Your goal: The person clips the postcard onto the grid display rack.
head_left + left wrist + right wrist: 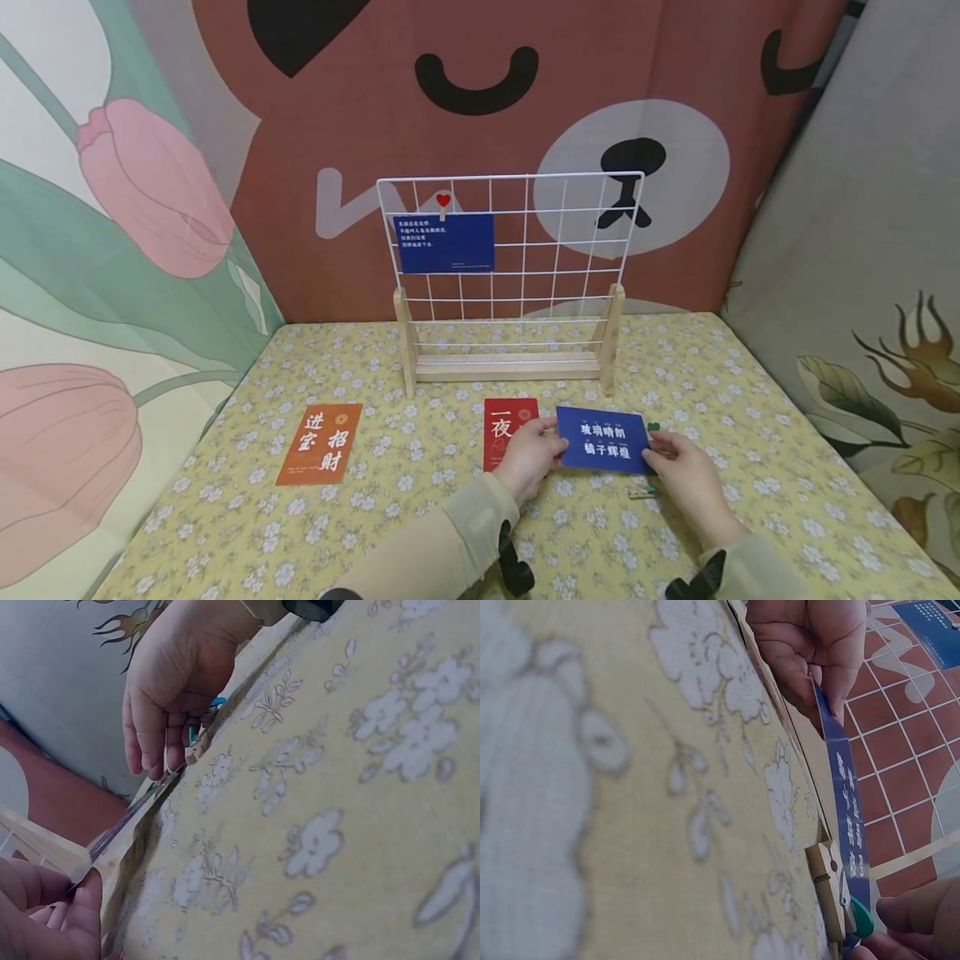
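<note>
Head view: left hand (527, 458) and right hand (690, 482) pinch opposite edges of the blue card (603, 440); likely to hold it flat, its lettering uncovered.

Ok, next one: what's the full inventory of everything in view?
Tablecloth: one, yellow with white flowers, across the table
Wire grid: one, white, at the back
Wooden stand: one, pale, under the grid
Pinned card: one, blue, grid's upper left
Heart clip: one, red, atop that card
Orange card: one, orange, left
Red card: one, red, middle, partly hidden
Held card: one, blue, right of the red card
Small clips: wood and green, count unclear, around the held card's right end
Backdrop: one, reddish-brown, behind
Side drapes: two, pale or greyish, left and right
Sleeves: two, beige, front
Left grip: one, bare, held card's left edge
Right grip: one, bare, its right edge
</note>
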Tool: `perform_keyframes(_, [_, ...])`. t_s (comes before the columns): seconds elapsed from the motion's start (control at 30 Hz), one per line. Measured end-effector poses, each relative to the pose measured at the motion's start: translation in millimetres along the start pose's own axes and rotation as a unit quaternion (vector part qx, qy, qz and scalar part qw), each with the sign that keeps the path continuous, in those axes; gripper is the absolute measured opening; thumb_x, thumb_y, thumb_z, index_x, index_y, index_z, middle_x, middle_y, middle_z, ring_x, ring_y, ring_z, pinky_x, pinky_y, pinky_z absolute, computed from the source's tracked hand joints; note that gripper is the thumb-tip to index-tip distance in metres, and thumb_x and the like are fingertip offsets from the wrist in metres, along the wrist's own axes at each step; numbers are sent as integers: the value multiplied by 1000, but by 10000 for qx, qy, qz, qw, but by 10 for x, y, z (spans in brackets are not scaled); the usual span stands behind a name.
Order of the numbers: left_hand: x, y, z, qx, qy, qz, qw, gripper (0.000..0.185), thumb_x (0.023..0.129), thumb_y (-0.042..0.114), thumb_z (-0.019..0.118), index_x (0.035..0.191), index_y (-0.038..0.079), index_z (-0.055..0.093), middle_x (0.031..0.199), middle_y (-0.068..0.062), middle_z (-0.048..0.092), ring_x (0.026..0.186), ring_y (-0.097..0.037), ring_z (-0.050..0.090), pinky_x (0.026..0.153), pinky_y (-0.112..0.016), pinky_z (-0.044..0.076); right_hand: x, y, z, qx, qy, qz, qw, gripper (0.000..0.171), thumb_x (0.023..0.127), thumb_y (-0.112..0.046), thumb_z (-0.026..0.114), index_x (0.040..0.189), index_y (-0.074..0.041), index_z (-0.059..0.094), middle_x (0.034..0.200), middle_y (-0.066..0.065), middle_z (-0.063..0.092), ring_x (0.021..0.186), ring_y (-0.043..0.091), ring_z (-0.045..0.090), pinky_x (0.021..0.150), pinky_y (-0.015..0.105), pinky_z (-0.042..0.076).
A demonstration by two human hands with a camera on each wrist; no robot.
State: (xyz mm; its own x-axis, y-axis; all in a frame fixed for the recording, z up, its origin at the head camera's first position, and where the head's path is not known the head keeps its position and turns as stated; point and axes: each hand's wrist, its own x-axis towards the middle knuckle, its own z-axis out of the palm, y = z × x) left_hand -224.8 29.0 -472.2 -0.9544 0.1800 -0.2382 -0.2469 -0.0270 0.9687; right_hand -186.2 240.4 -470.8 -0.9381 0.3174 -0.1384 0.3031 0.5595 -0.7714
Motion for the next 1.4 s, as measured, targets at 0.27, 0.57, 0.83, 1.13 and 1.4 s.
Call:
perform_keyframes(0.27, [1,-6,10,-161,134,15,9998,55,89,-5,60,141,2,46,97,-9,59,79,-17,64,65,-30,55,-4,1,-7,67,-36,-83,9999,48,95,-17,58,136,6,45,127,28,52,116,41,50,91,52,46])
perform_keyframes(0.57, [4,10,3,-128,231,-9,9997,55,88,-5,61,140,7,48,98,-9,55,81,-17,62,65,-30,54,-27,-27,-11,146,-81,-84,9998,49,96,-18,57,136,6,44,128,28,51,117,42,49,93,53,44])
perform_keyframes(0.83, [6,13,-13,-303,254,14,9992,54,89,-6,59,140,9,48,97,-10,52,78,-19,60,62,-28,53,-42,-46,-20,140,-87,-116,9998,48,97,-18,56,136,7,44,127,28,51,117,42,49,93,52,45])
perform_keyframes(1.13, [9,17,-26,-323,407,56,9986,54,88,-9,59,138,9,50,93,-9,50,77,-19,57,61,-28,53,-32,-38,-52,104,-163,-109,9998,48,98,-21,55,137,4,44,130,26,51,118,40,49,93,53,43])
perform_keyframes(1.4, [31,35,-90,-321,355,211,9986,56,87,-10,59,138,9,50,95,-11,52,78,-19,56,63,-30,54,-67,-43,-207,-383,-366,-543,9971,40,95,-28,60,122,1,57,116,21,61,104,35,56,84,50,46])
